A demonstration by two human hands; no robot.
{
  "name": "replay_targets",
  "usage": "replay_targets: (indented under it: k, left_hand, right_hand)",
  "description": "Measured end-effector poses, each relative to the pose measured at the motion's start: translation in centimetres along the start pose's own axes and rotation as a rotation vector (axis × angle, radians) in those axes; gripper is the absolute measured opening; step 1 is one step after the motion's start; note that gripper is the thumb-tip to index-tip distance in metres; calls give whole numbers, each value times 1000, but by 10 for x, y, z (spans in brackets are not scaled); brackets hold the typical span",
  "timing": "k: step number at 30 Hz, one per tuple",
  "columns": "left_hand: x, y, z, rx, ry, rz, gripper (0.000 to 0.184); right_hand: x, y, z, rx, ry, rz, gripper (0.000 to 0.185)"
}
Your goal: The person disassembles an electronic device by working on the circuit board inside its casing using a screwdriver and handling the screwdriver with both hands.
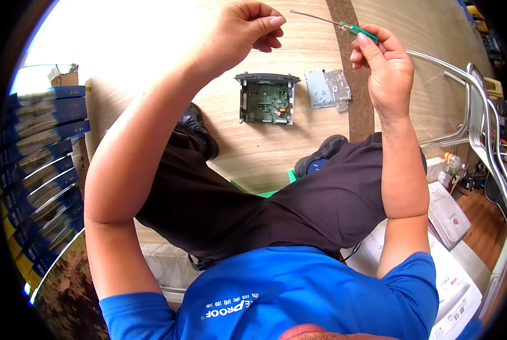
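My right hand (385,59) is closed around the green handle of a screwdriver (358,30). Its thin metal shaft points left and slightly up, towards my left hand (254,27). That hand is raised with the thumb pressed to the curled fingers; whatever they pinch, if anything, is hidden. The screwdriver's tip is a little right of my left fingertips, apart from them. Below both hands, on the floor, lies an electronic unit (266,102) with a green circuit board exposed and a dark front panel. Beside it on the right are flat perforated metal plates (327,89), partly overlapping.
My shoes (324,154) are at either side of the unit. Stacked blue boxes (46,141) stand at the left. A tubular metal chair frame (477,113) is at the right, with papers (443,283) and a booklet (449,215) nearer me.
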State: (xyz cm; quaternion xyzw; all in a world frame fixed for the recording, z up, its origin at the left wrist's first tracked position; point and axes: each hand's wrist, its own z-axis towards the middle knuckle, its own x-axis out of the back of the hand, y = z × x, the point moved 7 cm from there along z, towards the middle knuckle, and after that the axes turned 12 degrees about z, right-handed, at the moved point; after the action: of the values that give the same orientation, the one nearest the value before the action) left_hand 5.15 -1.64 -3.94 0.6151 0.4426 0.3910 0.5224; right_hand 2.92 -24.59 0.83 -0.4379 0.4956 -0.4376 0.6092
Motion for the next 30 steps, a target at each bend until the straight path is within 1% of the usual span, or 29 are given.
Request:
replay_targets:
  k: [4, 8, 16, 20, 25, 30]
  left_hand:
    - [1, 3, 0, 10, 43, 136, 21]
    - [-1, 4, -2, 26, 52, 139, 22]
    - [-8, 12, -6, 28, 13, 255, 23]
    - [-9, 12, -7, 28, 4, 258, 23]
    - [-13, 18, -9, 46, -37, 368, 24]
    - [-14, 15, -9, 49, -56, 328, 27]
  right_hand:
    - [10, -4, 4, 44, 18, 17, 21]
    - [0, -4, -2, 15, -12, -40, 20]
    - [-8, -1, -5, 10, -44, -51, 19]
    - [-9, -1, -6, 7, -47, -68, 19]
    - [-7, -1, -5, 16, -24, -77, 19]
    - [-6, -2, -6, 11, -24, -104, 19]
